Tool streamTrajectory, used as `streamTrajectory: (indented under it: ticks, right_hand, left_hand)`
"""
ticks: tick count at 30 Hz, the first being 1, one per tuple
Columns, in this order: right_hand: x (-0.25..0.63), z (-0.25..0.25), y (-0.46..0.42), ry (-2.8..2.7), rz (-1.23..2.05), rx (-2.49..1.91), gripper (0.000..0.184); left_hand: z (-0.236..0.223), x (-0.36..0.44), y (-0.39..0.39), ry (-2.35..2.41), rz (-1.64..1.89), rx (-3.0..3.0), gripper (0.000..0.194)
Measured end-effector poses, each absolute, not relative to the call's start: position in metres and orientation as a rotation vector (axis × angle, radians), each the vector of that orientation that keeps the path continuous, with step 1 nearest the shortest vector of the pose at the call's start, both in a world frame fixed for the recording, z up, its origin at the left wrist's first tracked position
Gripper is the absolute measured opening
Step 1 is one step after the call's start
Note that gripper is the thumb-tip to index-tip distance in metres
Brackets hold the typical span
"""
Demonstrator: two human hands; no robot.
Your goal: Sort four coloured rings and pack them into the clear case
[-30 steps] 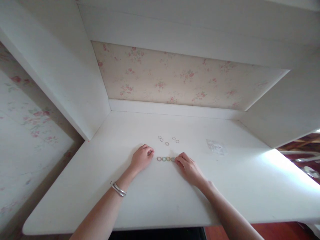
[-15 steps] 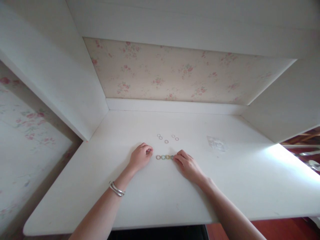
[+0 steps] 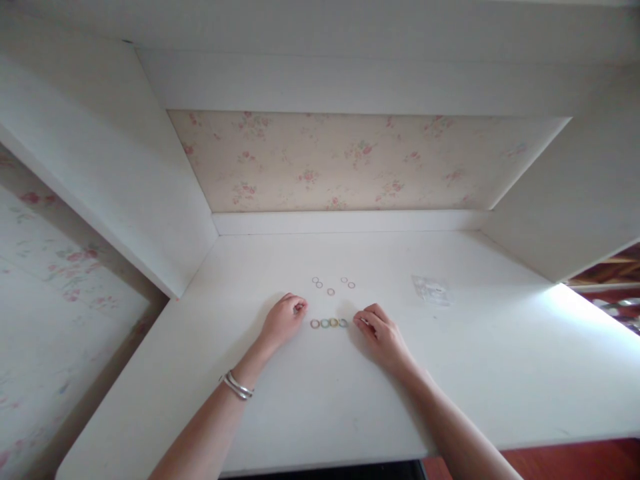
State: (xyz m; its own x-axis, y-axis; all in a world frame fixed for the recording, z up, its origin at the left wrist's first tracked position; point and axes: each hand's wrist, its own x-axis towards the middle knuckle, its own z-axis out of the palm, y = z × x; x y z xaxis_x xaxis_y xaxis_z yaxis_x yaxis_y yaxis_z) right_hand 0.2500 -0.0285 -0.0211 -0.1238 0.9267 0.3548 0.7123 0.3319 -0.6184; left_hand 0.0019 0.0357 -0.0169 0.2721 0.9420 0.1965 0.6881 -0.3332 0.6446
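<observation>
Four-colour trinkets aside, a short row of several small coloured rings lies on the white desk; a pinkish ring (image 3: 315, 324) is at its left end, then a pale green ring (image 3: 325, 323), a yellow ring (image 3: 334, 323) and a grey-green ring (image 3: 343, 323). Just right of the row, my right hand (image 3: 383, 337) rests with loosely curled fingers, a small gap from the last ring and nothing visible in them. My left hand (image 3: 284, 320) is closed at the row's upper left, fingers folded inward; whatever they hold is hidden. Two silver bangles (image 3: 237, 385) circle the left wrist.
Beyond the row lie several thin pale rings, among them a pink one (image 3: 331, 292). A clear plastic bag (image 3: 433, 291) is to the right. White panels enclose the white desk (image 3: 310, 400) at the sides and above, with flowered wallpaper (image 3: 310, 160) behind.
My right hand has let go of the ring at the row's right end and drawn slightly right. My left hand stays closed in nearly the same place. The view has tilted a little.
</observation>
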Motion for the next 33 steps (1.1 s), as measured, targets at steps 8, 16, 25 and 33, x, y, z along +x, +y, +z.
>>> streamTrajectory:
  ticks: [8, 16, 25, 33]
  right_hand:
    - [0.26, -0.028, -0.021, -1.675, 0.444, -1.464, 0.025]
    - [0.262, -0.023, -0.022, -1.679, 0.511, -1.449, 0.025]
    - [0.262, -0.023, -0.022, -1.703, 0.532, -1.434, 0.025]
    - [0.262, -0.021, -0.022, -1.713, 0.538, -1.437, 0.026]
  left_hand:
    - [-0.012, 0.036, 0.079, 1.601, 0.607, 2.276, 0.022]
    - [-0.014, 0.035, 0.101, 1.616, 0.452, 2.387, 0.02]
    - [-0.013, 0.02, 0.085, 1.513, 0.405, 2.385, 0.019]
    - [0.0, 0.033, 0.035, 1.295, 0.614, 2.287, 0.017]
